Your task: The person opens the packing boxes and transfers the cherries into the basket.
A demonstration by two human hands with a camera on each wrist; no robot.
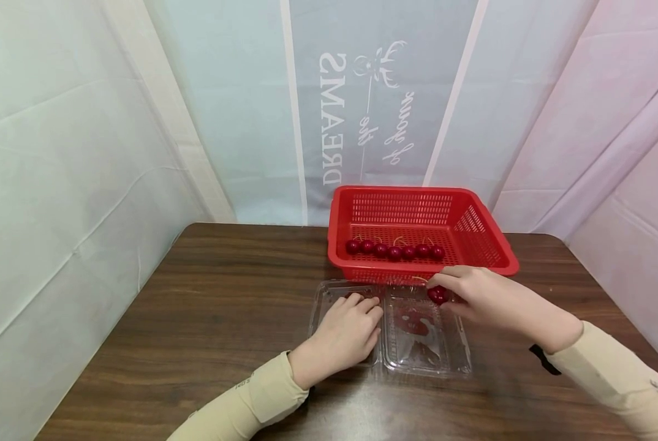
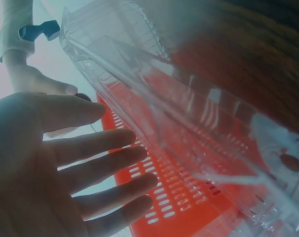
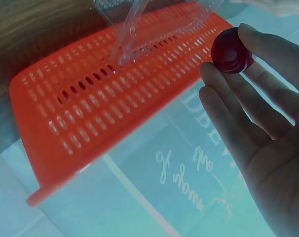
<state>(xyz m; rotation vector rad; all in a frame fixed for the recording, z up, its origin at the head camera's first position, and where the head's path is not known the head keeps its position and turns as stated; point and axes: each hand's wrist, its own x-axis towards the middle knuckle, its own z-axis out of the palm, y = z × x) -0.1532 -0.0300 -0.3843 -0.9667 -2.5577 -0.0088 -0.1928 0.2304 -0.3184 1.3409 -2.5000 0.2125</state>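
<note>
My right hand (image 1: 475,295) pinches a dark red cherry (image 1: 438,294) between thumb and fingertips, just above the right half of an opened clear plastic clamshell box (image 1: 464,361). In the right wrist view the cherry (image 3: 231,50) sits at the fingertips. My left hand (image 1: 344,334) is over the box's left half, fingers extended and slightly spread in the left wrist view, with nothing gripped. A bit of red shows by its fingertips, mostly hidden. Behind the box stands a red perforated basket (image 1: 419,191), where several cherries (image 1: 394,253) with stems lie in a row.
The brown wooden table (image 1: 241,294) carries the box and basket. The basket's front wall stands close behind the box's far edge. A printed curtain (image 1: 252,110) hangs behind the table, with pale cloth (image 1: 48,153) at the left side.
</note>
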